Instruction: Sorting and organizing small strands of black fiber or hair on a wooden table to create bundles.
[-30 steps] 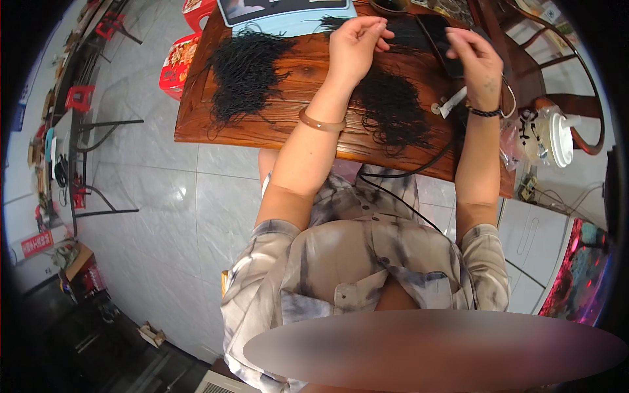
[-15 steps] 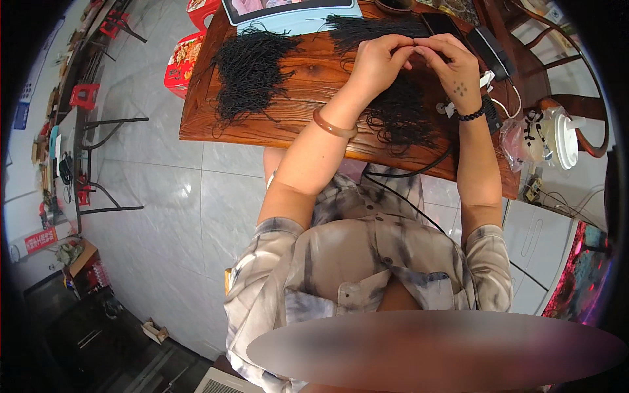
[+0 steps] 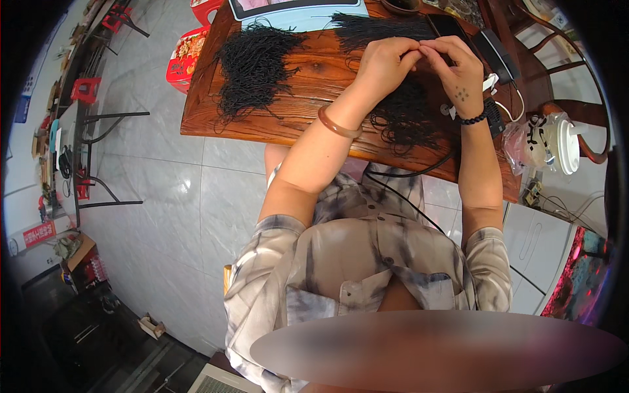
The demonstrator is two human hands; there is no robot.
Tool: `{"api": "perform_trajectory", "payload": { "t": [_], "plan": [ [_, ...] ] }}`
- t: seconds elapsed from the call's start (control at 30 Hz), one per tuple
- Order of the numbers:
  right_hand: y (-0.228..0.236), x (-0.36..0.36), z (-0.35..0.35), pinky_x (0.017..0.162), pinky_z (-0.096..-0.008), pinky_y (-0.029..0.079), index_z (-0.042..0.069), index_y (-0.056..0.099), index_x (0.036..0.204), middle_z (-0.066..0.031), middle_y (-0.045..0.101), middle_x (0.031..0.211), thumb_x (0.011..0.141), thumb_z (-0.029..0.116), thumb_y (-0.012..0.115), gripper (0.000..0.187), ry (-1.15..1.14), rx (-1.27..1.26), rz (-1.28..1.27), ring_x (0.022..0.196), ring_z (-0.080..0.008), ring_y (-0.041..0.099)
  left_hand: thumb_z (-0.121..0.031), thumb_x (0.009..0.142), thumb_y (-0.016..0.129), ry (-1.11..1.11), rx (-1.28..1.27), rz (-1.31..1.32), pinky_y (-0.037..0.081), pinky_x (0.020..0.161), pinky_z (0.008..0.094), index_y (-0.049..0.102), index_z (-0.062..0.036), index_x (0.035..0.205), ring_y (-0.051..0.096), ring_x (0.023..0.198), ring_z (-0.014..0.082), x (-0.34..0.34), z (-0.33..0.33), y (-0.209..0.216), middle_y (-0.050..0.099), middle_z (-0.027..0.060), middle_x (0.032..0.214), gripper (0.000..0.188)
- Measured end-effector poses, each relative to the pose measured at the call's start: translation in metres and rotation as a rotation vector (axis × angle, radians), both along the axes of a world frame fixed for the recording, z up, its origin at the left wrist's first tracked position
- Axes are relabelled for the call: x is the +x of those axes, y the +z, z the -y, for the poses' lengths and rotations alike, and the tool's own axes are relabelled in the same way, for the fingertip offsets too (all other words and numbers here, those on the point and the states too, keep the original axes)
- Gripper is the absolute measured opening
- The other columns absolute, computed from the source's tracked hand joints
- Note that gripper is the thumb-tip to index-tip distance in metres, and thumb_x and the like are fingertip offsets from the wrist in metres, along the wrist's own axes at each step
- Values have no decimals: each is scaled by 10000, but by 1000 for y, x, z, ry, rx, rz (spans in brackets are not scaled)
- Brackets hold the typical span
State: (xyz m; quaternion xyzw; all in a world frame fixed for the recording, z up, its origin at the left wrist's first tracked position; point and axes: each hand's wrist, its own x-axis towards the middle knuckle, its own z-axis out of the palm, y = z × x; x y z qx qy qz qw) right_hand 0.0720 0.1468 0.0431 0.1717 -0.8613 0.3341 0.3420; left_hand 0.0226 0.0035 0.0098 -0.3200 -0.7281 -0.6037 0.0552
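Observation:
Over the wooden table [image 3: 318, 108] my left hand [image 3: 386, 65] and my right hand [image 3: 458, 72] meet fingertip to fingertip. Thumb and fingers of each are pinched together; whatever they hold is too small or hidden to make out. Beneath and just nearer than the hands lies a tangled bunch of thin black cords [image 3: 406, 121]. Behind them stretches a second bundle of black cords [image 3: 373, 31], laid straighter. A larger heap of black cords [image 3: 255, 75] sits to the left, apart from my hands.
At the far edge stands a tablet-like screen in a light blue frame [image 3: 314, 23]. Right of my hands are a phone [image 3: 445, 25], a black box-shaped device [image 3: 496, 56] and white cables. A white-lidded cup in plastic [image 3: 565, 145] stands farther right. Red boxes [image 3: 186, 59] flank the table's left side.
Both hands stay pinched together, with only slight finger movement. The whole view has shifted slightly; the cord piles look the same.

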Motion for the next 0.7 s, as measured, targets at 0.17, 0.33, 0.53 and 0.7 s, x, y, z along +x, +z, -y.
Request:
{"api": "perform_trajectory", "payload": {
  "t": [0.17, 0.33, 0.53, 0.7],
  "plan": [
    [1, 1, -5, 635, -222, 479, -11, 661, 868, -55, 607, 834, 796, 62, 638, 105, 73, -264, 167, 737, -115, 592, -100, 793, 627, 68, 5, -509, 480, 739, 248, 664, -41, 892, 612, 832, 148, -16, 1, -7, 650, 85, 919, 121],
    [-3, -2, -8, 674, -201, 479, -13, 661, 881, -46, 586, 865, 801, 53, 634, 107, 138, -226, 70, 810, -105, 579, -81, 823, 615, -186, 248, 204, 488, 726, 241, 647, 4, 943, 608, 815, 129, -4, -4, -7, 651, 70, 899, 150],
    [-9, -3, -5, 733, -200, 472, -17, 656, 915, -40, 580, 904, 814, 50, 624, 125, 241, -684, 279, 856, -106, 568, -70, 843, 595, -390, 526, 630, 497, 693, 216, 606, 42, 1007, 610, 792, 140, -1, -2, 0, 642, 98, 888, 198],
    [-12, -3, 0, 724, -201, 490, -6, 636, 984, -58, 615, 941, 816, 53, 620, 179, 220, -625, 260, 849, -112, 597, -83, 841, 603, -328, 478, 603, 481, 629, 198, 618, 22, 984, 586, 721, 103, -4, -1, -2, 644, 78, 867, 178]
  ]
}}
